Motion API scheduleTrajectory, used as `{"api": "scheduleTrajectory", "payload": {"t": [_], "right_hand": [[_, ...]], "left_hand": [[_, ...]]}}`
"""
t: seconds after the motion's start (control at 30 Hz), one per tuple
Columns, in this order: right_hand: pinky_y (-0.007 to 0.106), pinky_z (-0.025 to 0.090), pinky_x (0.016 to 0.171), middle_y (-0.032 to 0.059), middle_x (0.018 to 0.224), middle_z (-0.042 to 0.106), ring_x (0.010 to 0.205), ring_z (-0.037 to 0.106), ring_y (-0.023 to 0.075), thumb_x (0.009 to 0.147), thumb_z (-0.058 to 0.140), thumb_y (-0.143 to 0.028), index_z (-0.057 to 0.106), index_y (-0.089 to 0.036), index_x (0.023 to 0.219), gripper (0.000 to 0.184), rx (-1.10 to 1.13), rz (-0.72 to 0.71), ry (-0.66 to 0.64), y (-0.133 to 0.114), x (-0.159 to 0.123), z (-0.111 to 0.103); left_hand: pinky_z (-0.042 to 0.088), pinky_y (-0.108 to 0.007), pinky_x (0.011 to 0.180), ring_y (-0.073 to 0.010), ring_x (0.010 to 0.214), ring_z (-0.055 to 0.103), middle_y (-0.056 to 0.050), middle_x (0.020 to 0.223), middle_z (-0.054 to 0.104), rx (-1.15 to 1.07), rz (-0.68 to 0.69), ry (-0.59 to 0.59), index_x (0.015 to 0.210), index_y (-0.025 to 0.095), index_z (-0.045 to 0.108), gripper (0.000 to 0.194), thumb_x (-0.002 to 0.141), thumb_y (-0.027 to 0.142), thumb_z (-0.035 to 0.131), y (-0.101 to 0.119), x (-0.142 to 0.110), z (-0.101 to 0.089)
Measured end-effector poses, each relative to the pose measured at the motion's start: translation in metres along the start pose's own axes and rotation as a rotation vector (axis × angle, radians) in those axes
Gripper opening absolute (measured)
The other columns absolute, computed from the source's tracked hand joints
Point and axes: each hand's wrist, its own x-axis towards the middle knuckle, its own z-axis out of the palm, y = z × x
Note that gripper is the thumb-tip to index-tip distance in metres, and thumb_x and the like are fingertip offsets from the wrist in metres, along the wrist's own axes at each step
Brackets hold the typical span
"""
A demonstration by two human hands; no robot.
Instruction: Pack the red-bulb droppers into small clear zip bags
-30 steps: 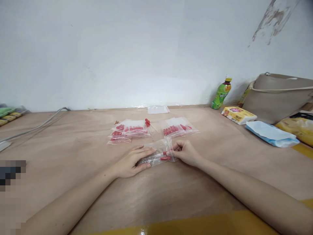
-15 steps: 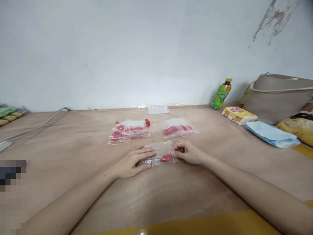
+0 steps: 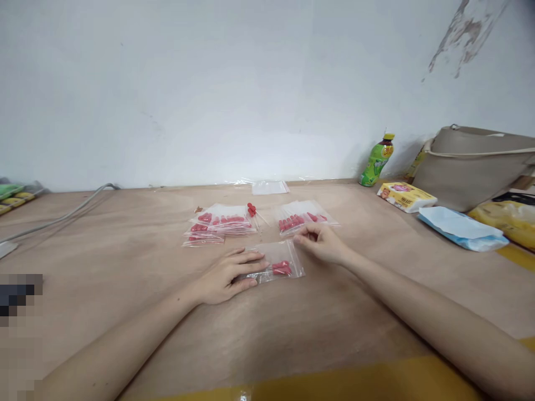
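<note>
A clear zip bag lies flat on the table in front of me, with a few red-handled pieces inside it. My left hand rests on the bag's left part, fingers stretched out and spread. At the bag's far right corner, on the zip edge, my right hand is closed in a pinch. Beyond the hands, several filled zip bags are stacked on the left, and more filled bags lie on the right. Between these piles are loose red-headed pieces with thin pale shafts.
A flat clear bag lies by the wall. To the right stand a green drink bottle, a yellow tissue pack, a blue-and-white packet and a beige bag. A grey cable runs along the left.
My right hand has moved away from me along the zip edge to the bag's far corner. The red pieces sit slightly further left in the bag. My left hand has stayed put.
</note>
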Motion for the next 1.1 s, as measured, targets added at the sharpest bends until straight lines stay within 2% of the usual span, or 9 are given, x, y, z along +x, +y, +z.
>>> {"api": "scheduleTrajectory", "payload": {"t": [0.1, 0.2, 0.3, 0.43, 0.57, 0.67, 0.77, 0.93, 1.1], "right_hand": [[0.022, 0.038, 0.056, 0.0015, 0.067, 0.062, 0.059, 0.051, 0.0112, 0.076, 0.052, -0.028, 0.063, -0.017, 0.075, 0.016, -0.188, -0.001, 0.134, -0.003, 0.023, 0.0], [0.022, 0.041, 0.067, 0.0031, 0.078, 0.066, 0.072, 0.057, 0.0125, 0.075, 0.052, -0.02, 0.064, -0.017, 0.081, 0.013, -0.346, 0.05, 0.039, -0.009, 0.054, 0.013], [0.025, 0.041, 0.078, 0.0068, 0.097, 0.065, 0.09, 0.058, 0.0163, 0.074, 0.054, -0.018, 0.059, -0.015, 0.099, 0.025, -0.476, 0.145, -0.013, -0.014, 0.083, 0.036], [0.031, 0.044, 0.075, 0.017, 0.104, 0.062, 0.094, 0.059, 0.0246, 0.074, 0.055, -0.022, 0.046, -0.008, 0.115, 0.044, -0.506, 0.232, -0.043, -0.018, 0.111, 0.066], [0.034, 0.045, 0.071, 0.0216, 0.101, 0.062, 0.091, 0.06, 0.029, 0.072, 0.054, -0.013, 0.045, -0.006, 0.111, 0.041, -0.522, 0.285, -0.11, -0.022, 0.12, 0.074], [0.033, 0.046, 0.071, 0.0217, 0.103, 0.061, 0.091, 0.06, 0.0276, 0.073, 0.05, -0.01, 0.04, -0.006, 0.117, 0.046, -0.515, 0.266, -0.115, -0.027, 0.116, 0.063], [0.031, 0.046, 0.072, 0.0165, 0.097, 0.063, 0.086, 0.061, 0.0235, 0.073, 0.046, -0.01, 0.022, -0.006, 0.13, 0.062, -0.411, 0.198, -0.007, -0.027, 0.1, 0.042], [0.027, 0.047, 0.048, -0.007, 0.057, 0.051, 0.044, 0.053, 0.0136, 0.068, 0.044, -0.012, -0.003, -0.013, 0.136, 0.083, 0.202, 0.286, 0.135, -0.011, 0.046, 0.01], [0.024, 0.045, 0.036, -0.0107, 0.059, 0.048, 0.038, 0.05, 0.0109, 0.062, 0.052, -0.015, 0.001, -0.025, 0.133, 0.088, 0.495, 0.351, 0.254, 0.009, -0.006, 0.003]], "left_hand": [[0.023, -0.042, 0.106, -0.0208, 0.125, 0.036, -0.001, 0.138, 0.038, 0.043, 0.011, -0.015, 0.133, 0.035, 0.037, 0.04, 0.093, 0.032, 0.039, 0.001, 0.0, -0.001], [0.023, -0.044, 0.105, -0.0219, 0.126, 0.035, -0.001, 0.139, 0.035, 0.089, 0.04, -0.026, 0.132, 0.037, 0.037, 0.039, 0.094, 0.029, 0.037, 0.003, 0.0, -0.002], [0.021, -0.045, 0.106, -0.0218, 0.127, 0.032, -0.002, 0.14, 0.032, 0.121, 0.067, -0.053, 0.132, 0.038, 0.036, 0.04, 0.094, 0.027, 0.036, 0.004, 0.0, -0.003], [0.019, -0.045, 0.107, -0.0213, 0.128, 0.031, -0.001, 0.141, 0.029, 0.126, 0.058, -0.061, 0.133, 0.038, 0.034, 0.039, 0.095, 0.029, 0.034, 0.006, -0.001, -0.003], [0.019, -0.044, 0.107, -0.0213, 0.128, 0.031, 0.0, 0.142, 0.029, 0.133, 0.047, -0.066, 0.133, 0.039, 0.035, 0.039, 0.095, 0.031, 0.034, 0.006, -0.001, -0.004], [0.019, -0.044, 0.107, -0.0207, 0.128, 0.031, 0.001, 0.142, 0.029, 0.133, 0.049, -0.066, 0.132, 0.04, 0.034, 0.039, 0.095, 0.031, 0.034, 0.005, -0.001, -0.003], [0.019, -0.044, 0.107, -0.0206, 0.128, 0.031, 0.001, 0.141, 0.03, 0.128, 0.045, -0.056, 0.133, 0.039, 0.034, 0.039, 0.095, 0.031, 0.034, 0.004, -0.001, -0.001], [0.02, -0.043, 0.107, -0.0204, 0.128, 0.03, -0.002, 0.141, 0.032, 0.105, 0.005, -0.061, 0.138, 0.032, 0.024, 0.045, 0.095, 0.033, 0.034, 0.004, 0.0, -0.002], [0.021, -0.043, 0.107, -0.0208, 0.13, 0.028, -0.001, 0.142, 0.031, 0.101, -0.023, -0.078, 0.139, 0.031, 0.021, 0.046, 0.095, 0.035, 0.033, 0.005, 0.002, -0.004]]}}
